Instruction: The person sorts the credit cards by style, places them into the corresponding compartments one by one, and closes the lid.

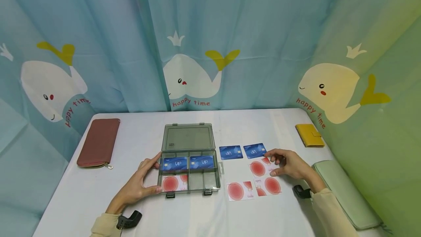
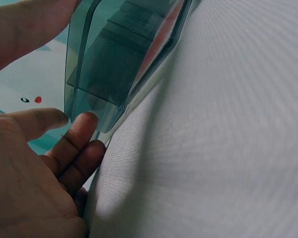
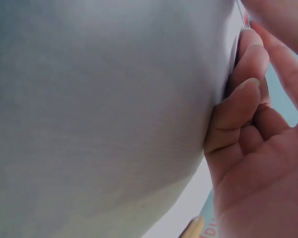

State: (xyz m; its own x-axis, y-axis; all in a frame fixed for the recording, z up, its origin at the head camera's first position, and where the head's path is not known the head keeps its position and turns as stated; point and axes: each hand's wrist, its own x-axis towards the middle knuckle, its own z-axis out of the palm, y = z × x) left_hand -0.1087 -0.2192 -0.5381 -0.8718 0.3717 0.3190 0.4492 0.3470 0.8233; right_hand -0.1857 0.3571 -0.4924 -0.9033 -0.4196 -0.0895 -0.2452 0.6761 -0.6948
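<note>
A translucent grey-green compartment box (image 1: pixel 196 187) lies with its lid (image 1: pixel 188 137) folded back. My left hand (image 1: pixel 141 182) grips its left side, thumb at the near corner and fingers farther back; the left wrist view shows fingertips (image 2: pixel 84 124) against the wall. Inside are two blue VIP cards, one at left (image 1: pixel 174 164) and one at right (image 1: pixel 201 162), with a red-and-white card (image 1: pixel 174 183) in front. My right hand (image 1: pixel 291 164) pinches another red-and-white card (image 1: pixel 258 168) at its right end. In the right wrist view, curled fingers (image 3: pixel 238 104) hide most of that card.
Two blue cards, one nearer the box (image 1: pixel 231 152) and one farther right (image 1: pixel 254 150), lie on the white table (image 1: pixel 184 215). Two red-and-white cards (image 1: pixel 240 191) (image 1: pixel 268 186) lie in front. A brown wallet (image 1: pixel 99 142), yellow wallet (image 1: pixel 310 135) and green case (image 1: pixel 346 193) lie around the sides.
</note>
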